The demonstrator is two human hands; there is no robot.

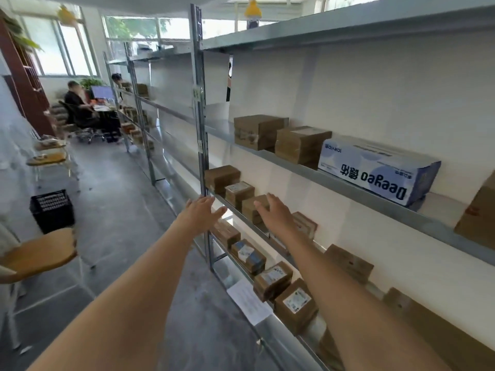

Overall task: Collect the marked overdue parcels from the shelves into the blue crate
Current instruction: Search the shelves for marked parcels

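Note:
Both my arms reach toward a grey metal shelf rack [348,183] on the right. My left hand [202,214] is open with fingers spread, just in front of the shelf's upright post. My right hand [273,214] is open too, hovering over a small brown parcel [251,208] on the middle shelf; I cannot tell if it touches it. Two more brown parcels [238,192] sit left of it. Lower down lie labelled parcels [272,279]. A dark crate [52,210] stands on the floor at the left.
The upper shelf holds brown boxes [258,131] and a blue-white carton [375,172]. A wooden chair [37,253] stands at the near left. A person sits at a desk [80,108] far down the aisle. A sheet of paper [249,301] hangs at the lower shelf edge.

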